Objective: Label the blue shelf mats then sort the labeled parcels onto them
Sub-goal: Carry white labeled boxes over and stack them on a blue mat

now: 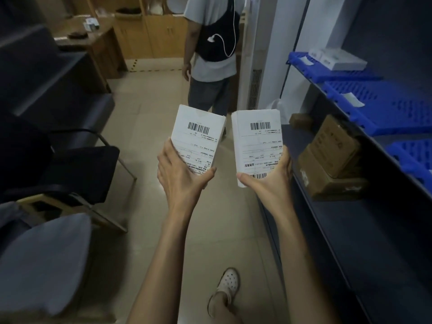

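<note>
Two parcels centre frame, side by side, apart: left parcel in left hand, right parcel in right hand. Shelf unit along right edge; mats on its upper shelf, upper right. Boxes on the farthest mat. Cartons stacked on lower shelf, right of right parcel. Chairs along left. Desk upper left. Second person top centre, behind parcels. Foot on floor, bottom centre.

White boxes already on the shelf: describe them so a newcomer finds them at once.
Look at the dark shelving unit on the right. On its upper level, the farthest blue mat carries the white boxes, lying flat. The nearer mats hold only paper labels.
</note>
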Demonstrator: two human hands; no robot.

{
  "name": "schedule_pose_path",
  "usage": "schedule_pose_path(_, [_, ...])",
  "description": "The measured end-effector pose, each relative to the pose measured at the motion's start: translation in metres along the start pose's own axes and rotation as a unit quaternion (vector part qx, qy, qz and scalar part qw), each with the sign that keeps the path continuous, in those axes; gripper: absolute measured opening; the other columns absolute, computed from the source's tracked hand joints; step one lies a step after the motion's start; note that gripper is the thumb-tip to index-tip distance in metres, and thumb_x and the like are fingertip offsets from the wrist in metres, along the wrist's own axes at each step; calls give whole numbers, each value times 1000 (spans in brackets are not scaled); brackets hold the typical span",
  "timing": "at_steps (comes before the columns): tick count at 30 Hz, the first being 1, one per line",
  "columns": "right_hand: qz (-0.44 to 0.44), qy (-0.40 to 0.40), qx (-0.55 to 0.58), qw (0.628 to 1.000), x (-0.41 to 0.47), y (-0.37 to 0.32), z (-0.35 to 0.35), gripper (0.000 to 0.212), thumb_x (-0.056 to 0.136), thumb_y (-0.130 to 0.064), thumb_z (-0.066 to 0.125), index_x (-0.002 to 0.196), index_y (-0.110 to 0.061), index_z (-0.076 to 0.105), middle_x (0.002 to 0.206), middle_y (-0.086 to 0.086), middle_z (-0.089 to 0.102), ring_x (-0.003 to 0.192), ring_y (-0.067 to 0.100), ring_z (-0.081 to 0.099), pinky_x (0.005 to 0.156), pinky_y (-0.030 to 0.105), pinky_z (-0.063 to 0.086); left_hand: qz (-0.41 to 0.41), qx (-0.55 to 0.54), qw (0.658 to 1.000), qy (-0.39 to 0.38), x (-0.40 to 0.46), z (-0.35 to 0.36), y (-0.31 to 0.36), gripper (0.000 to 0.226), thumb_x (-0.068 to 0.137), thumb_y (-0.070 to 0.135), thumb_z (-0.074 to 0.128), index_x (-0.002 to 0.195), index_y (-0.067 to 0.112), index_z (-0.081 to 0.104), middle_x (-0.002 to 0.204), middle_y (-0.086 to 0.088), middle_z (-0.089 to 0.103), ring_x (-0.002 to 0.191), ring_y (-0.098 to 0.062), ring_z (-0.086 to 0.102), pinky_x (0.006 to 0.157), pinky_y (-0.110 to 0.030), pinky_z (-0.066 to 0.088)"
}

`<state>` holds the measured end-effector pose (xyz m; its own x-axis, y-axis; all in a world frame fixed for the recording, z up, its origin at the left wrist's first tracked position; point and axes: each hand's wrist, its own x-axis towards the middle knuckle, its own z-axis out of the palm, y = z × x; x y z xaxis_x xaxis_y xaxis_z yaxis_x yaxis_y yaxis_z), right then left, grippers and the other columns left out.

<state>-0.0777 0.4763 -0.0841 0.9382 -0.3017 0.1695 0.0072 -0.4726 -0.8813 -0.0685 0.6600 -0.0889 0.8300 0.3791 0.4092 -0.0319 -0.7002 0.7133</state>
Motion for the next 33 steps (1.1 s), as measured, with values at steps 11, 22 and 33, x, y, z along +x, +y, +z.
schedule_pose_path(11, [-30,17,43,999,263,-46,64,125,43,-52,77,148,-30,12,141,-3,32,132,20,36,107,50,40,50,-17,998,21,240,122,27,117,58,54,83,148,13,19,144,-9,32,135,-23,26,109,-46,27])
schedule_pose_path(22, [-6,137,24,990,445,-7,91,119,50,-39,85,148,-25,18,138,-4,35,130,16,37,106,38,39,87,-78,989,-89,399,301,46,118,54,57,80,147,14,21,144,-9,34,135,-25,27,107,-53,33])
schedule_pose_path(33, [84,315,-6,945,603,6,96,130,51,-48,83,154,-23,7,150,0,28,138,19,29,112,48,36,220,-138,939,-225,541,465,118,112,60,47,84,147,16,21,144,-8,31,133,-23,30,109,-44,31])
